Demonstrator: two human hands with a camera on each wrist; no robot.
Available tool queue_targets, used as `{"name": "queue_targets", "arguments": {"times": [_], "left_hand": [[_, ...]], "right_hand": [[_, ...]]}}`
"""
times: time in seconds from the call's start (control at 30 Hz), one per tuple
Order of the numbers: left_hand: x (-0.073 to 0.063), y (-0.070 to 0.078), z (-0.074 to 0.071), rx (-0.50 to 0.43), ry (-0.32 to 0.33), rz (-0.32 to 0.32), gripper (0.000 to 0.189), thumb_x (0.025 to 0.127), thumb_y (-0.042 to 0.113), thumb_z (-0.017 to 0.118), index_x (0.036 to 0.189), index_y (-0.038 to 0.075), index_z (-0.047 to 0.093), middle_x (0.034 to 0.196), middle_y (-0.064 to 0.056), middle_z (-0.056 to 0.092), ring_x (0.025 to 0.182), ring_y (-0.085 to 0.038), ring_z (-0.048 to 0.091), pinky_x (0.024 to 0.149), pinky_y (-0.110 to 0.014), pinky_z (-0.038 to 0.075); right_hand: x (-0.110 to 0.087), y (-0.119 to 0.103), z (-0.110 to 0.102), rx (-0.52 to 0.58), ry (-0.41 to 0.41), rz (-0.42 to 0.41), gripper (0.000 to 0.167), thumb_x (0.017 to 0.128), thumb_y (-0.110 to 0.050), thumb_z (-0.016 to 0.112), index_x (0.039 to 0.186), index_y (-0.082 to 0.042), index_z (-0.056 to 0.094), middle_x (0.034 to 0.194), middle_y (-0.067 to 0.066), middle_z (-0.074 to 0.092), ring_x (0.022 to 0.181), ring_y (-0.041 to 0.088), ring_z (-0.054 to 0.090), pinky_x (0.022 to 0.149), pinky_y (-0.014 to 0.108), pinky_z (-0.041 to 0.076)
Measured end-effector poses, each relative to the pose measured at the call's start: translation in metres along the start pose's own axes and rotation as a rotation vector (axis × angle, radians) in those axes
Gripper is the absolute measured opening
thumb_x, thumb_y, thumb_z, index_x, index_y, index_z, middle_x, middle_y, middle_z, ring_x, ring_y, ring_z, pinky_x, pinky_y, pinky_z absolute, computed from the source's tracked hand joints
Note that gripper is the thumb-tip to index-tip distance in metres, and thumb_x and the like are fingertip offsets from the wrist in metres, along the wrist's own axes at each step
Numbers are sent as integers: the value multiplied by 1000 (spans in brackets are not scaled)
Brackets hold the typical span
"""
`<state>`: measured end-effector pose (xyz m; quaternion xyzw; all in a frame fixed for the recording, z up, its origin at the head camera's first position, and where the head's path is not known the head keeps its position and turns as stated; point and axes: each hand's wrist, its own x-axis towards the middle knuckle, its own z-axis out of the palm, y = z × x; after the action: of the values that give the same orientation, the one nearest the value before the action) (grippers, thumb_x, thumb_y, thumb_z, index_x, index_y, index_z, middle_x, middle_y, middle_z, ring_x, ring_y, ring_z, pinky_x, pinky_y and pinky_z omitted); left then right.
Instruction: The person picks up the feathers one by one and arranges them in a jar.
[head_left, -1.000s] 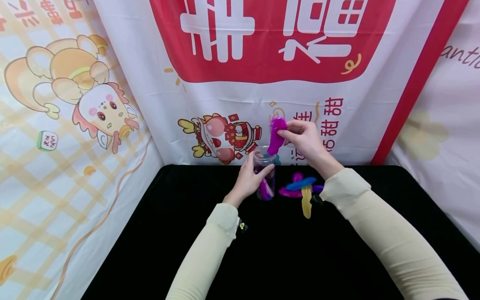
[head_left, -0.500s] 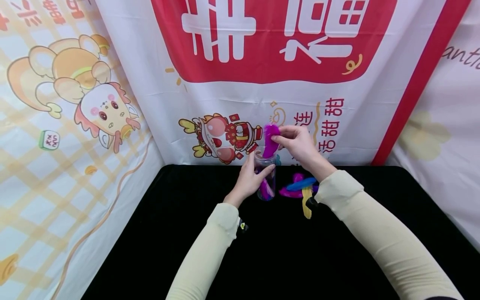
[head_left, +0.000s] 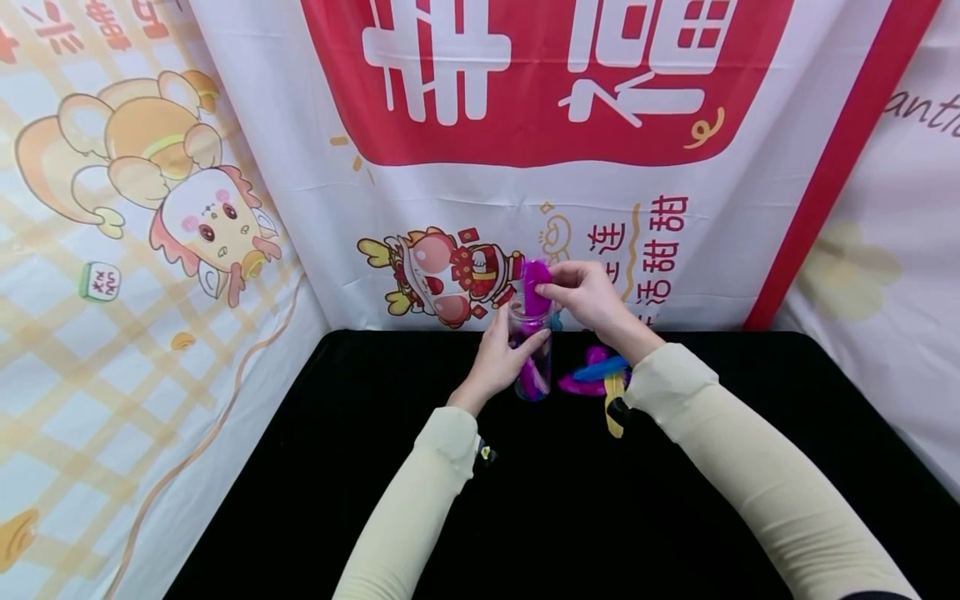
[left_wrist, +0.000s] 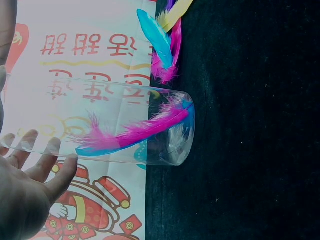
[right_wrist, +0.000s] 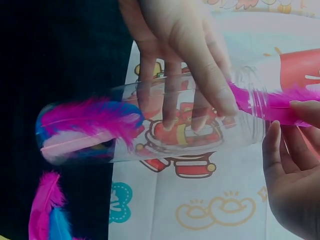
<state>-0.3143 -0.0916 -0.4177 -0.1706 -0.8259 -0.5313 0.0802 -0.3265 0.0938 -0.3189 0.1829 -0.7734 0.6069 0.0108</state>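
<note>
**Magenta feather at the jar's mouth**

The magenta feather is fluffy and bright, its lower end inside the mouth of the clear jar. The right hand has a closed grip, pinching the feather between thumb and fingertips. The left hand wraps its grip round the jar, which stands upright on the black table. Pink and blue feathers lie inside; loose feathers rest just beside it.
</note>
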Motion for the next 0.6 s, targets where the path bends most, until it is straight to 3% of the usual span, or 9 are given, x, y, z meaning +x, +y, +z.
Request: {"name": "queue_targets", "arguments": {"times": [0.3,0.6], "left_hand": [[-2,0,0,2,4,-3,77,95,54,69,155,26,31,143,-5,50,128,-18,56,102,-41,51],[-1,2,0,22,5,-20,79,95,55,68,155,18,32,148,-8,47,132,-23,53,101,-44,53]], "right_hand": [[-2,-2,2,-73,-5,4,21,96,-15,73,114,-3,74,107,8,76,83,21,66,65,29,55],[-2,-2,2,-88,-21,-13,20,97,-17,72,113,-5,74,107,11,75,87,21,69,62,28,54]]}}
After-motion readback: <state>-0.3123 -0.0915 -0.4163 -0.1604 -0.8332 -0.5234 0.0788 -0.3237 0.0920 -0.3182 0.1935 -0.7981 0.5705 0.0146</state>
